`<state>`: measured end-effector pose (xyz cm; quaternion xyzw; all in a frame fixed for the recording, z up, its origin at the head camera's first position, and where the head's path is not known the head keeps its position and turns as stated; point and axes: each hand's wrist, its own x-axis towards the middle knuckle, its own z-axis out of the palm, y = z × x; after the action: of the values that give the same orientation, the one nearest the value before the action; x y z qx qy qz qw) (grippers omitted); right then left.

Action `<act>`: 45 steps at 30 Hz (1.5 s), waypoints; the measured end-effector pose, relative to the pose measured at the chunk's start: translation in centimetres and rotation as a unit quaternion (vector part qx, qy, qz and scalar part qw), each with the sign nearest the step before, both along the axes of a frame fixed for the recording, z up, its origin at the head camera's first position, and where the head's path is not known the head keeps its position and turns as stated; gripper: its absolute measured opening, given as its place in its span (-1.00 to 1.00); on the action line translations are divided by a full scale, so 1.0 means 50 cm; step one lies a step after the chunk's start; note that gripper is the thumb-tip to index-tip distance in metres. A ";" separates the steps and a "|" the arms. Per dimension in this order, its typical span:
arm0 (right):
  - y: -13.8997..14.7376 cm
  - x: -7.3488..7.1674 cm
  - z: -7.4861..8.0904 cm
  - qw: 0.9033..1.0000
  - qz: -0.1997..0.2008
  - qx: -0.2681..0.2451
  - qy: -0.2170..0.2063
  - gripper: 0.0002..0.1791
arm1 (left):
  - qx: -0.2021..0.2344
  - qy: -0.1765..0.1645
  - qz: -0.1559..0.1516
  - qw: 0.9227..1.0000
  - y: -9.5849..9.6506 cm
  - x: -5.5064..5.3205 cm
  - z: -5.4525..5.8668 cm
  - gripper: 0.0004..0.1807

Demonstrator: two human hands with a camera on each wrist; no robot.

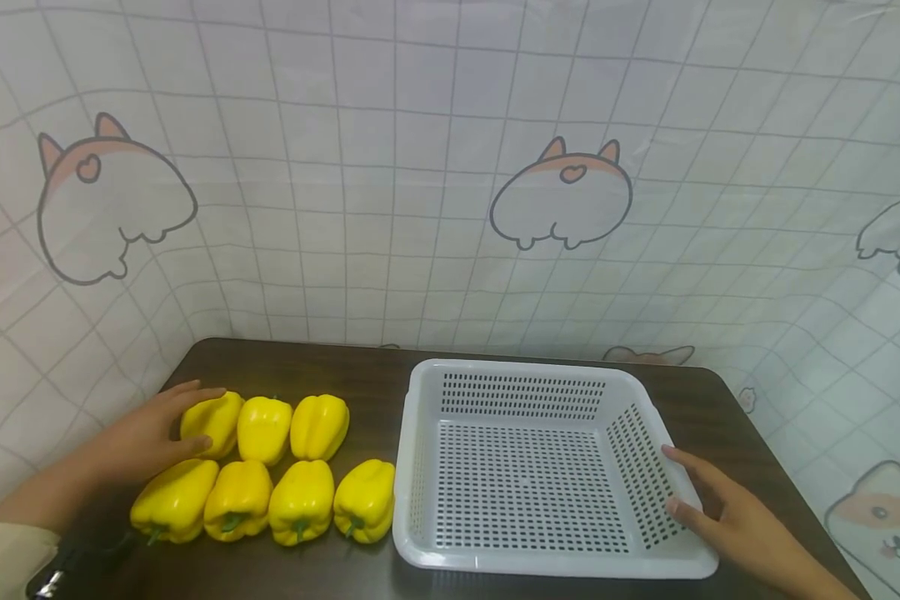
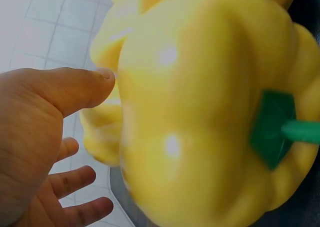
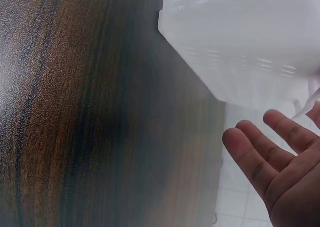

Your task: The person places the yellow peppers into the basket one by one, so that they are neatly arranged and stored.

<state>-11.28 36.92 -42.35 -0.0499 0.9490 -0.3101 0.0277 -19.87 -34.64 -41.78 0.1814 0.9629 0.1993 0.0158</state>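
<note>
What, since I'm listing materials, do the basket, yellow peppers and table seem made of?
The basket: white, satiny, likely plastic, from its regular slots.
The yellow peppers: smooth, glossy, probably plastic or coated foam, given the angular green stem base.
The table: dark, textured sheen, streaked grain; wood or laminate.

Basket is made of smooth plastic; glossy, smooth peppers are seen left of it, rough-grained wood-look tabletop under it, creased cloth-like backdrop behind it.

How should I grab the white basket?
Probably by the white basket's right rim, coming from the right, where the right hand is: the raised edge gives a lip to hold, while a yellow pepper crowds the left side.
</note>
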 end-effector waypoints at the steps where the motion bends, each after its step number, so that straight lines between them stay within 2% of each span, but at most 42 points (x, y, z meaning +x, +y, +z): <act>1: 0.001 0.000 -0.001 1.000 0.001 0.002 0.003 -0.12 | 0.000 0.002 0.001 1.000 -0.002 -0.001 -0.002 -0.27; 10: 0.007 -0.002 -0.009 1.000 0.009 0.003 0.006 -0.11 | 0.034 0.022 -0.008 0.999 -0.030 -0.013 -0.020 -0.13; 16: 0.007 -0.002 -0.008 0.999 0.014 -0.028 0.005 -0.13 | 0.033 0.003 -0.005 0.999 -0.037 -0.016 -0.023 -0.08; 22: 0.009 -0.002 -0.009 0.999 0.015 -0.030 0.002 -0.14 | 0.044 -0.027 0.006 0.999 -0.047 -0.020 -0.029 -0.11; 24: 0.012 -0.003 -0.009 0.999 0.015 -0.048 -0.003 -0.15 | 0.046 -0.033 0.008 0.998 -0.050 -0.021 -0.031 -0.11; 29: 0.023 -0.006 -0.010 0.995 0.019 -0.097 -0.027 -0.19 | 0.047 -0.036 0.010 0.998 -0.054 -0.024 -0.036 -0.10; 35: 0.033 -0.007 -0.008 0.995 0.028 -0.092 -0.040 -0.17 | 0.041 -0.038 0.011 0.998 -0.056 -0.028 -0.043 -0.07; 40: 0.034 -0.010 -0.008 0.992 0.035 -0.111 -0.045 -0.19 | 0.019 -0.039 0.018 0.999 -0.056 -0.032 -0.045 -0.03; 45: 0.032 -0.011 -0.007 0.991 0.036 -0.122 -0.049 -0.19 | 0.022 -0.043 0.018 0.999 -0.055 -0.035 -0.042 -0.01</act>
<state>-11.82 38.52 -42.71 -0.0716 0.8994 -0.4239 0.0786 -21.64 -37.37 -43.90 0.1555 0.9598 0.2282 0.0496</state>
